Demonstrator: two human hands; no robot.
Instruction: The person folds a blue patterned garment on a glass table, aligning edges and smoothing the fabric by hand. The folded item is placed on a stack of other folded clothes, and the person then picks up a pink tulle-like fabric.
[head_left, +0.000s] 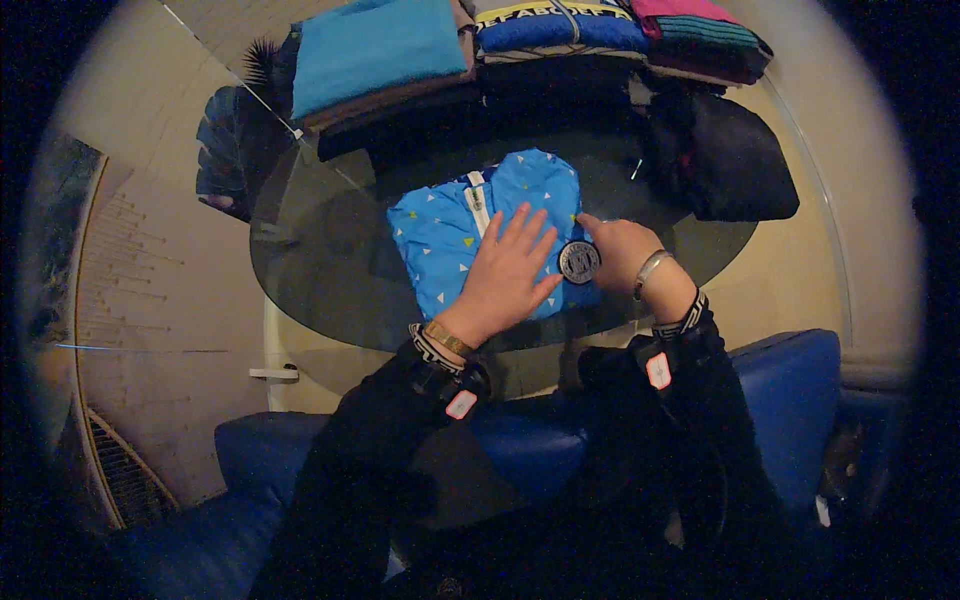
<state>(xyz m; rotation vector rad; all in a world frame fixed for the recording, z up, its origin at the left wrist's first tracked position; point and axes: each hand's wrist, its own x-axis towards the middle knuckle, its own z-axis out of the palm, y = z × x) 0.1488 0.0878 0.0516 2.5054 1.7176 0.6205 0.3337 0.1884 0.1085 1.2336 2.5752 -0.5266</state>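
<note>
A folded bright-blue jacket with small white and yellow triangles lies on a dark oval glass table. A white zip runs down from its collar, and a round black-and-silver patch with lettering shows at its right side. My left hand rests flat on the middle of the jacket, fingers slightly spread, holding nothing. At the jacket's right edge, beside the patch, is my right hand. One of its fingers touches the fabric; the other fingertips are hidden, so a grip on the cloth cannot be made out.
Along the table's far side sit stacks of folded clothes: a light-blue one, a blue one and a pink-and-green one. A dark garment lies at the far right. Blue chair backs stand near me.
</note>
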